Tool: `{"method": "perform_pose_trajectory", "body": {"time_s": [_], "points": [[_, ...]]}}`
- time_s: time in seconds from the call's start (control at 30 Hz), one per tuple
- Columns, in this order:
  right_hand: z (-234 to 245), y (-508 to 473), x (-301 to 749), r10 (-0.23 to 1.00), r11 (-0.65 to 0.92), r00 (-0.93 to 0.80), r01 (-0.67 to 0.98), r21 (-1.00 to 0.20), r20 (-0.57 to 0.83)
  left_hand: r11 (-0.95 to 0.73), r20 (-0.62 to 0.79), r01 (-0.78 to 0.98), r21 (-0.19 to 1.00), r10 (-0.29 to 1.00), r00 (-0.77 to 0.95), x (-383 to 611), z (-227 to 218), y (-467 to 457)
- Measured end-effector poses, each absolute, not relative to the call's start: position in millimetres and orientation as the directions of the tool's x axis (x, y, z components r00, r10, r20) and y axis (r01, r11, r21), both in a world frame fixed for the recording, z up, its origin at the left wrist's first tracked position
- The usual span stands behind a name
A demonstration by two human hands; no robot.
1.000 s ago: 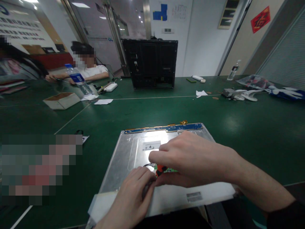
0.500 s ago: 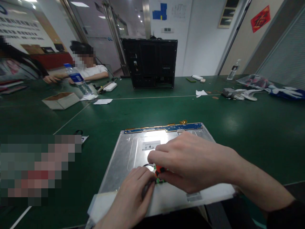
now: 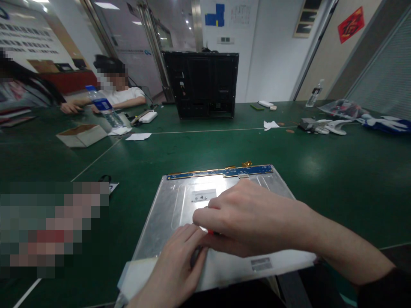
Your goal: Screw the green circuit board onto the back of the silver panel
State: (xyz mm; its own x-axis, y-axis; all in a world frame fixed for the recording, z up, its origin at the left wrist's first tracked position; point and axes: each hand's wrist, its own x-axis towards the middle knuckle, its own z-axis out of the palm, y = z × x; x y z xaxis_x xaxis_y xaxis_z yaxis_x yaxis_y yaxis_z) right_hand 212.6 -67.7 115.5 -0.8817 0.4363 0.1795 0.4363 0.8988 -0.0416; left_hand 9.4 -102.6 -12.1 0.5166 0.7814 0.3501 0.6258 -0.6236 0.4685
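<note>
A wide green table [image 3: 321, 171], crossed by thin pale lines, is spread from near to far. At the far side a white wall [image 3: 272, 64] is seen, on which a blue poster [image 3: 215, 15] and dark framed pictures [image 3: 305, 19] are hung; a red paper sign [image 3: 351, 25] is fixed to the beige wall at the right, beside a grey ribbed shutter [image 3: 382, 77]. At the far left a glass partition [image 3: 138, 42] and a lettered board [image 3: 28, 36] are lit by ceiling lights [image 3: 107, 6].

Right hand [image 3: 253, 218] covers orange part [image 3: 210, 232]
</note>
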Motion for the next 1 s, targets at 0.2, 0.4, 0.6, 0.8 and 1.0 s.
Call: {"method": "perform_pose_trajectory", "body": {"time_s": [0.2, 0.4, 0.6, 0.8, 1.0], "points": [[117.7, -68.6, 213.7, 0.425, 0.905, -0.888, 0.417, -0.083, 0.176, -0.637, 0.354, 0.605, 0.477, 0.77, 0.531, 12.3, -5.9, -101.9], [118.0, -67.7, 215.3, 0.428, 0.904, -0.888, 0.422, -0.068, 0.167, -0.632, 0.336, 0.603, 0.488, 0.773, 0.538, 10.1, -8.0, -102.1], [115.8, -65.7, 215.0, 0.432, 0.901, -0.886, 0.432, -0.039, 0.17, -0.631, 0.352, 0.613, 0.475, 0.775, 0.524, 8.6, -10.6, -103.2], [119.8, -68.4, 215.0, 0.455, 0.89, -0.878, 0.446, -0.089, 0.147, -0.628, 0.322, 0.603, 0.492, 0.774, 0.544, 10.0, -7.0, -102.5], [119.4, -66.8, 215.7, 0.449, 0.893, -0.881, 0.436, -0.115, 0.147, -0.615, 0.305, 0.611, 0.498, 0.784, 0.541, 9.9, -7.8, -102.3]]}}
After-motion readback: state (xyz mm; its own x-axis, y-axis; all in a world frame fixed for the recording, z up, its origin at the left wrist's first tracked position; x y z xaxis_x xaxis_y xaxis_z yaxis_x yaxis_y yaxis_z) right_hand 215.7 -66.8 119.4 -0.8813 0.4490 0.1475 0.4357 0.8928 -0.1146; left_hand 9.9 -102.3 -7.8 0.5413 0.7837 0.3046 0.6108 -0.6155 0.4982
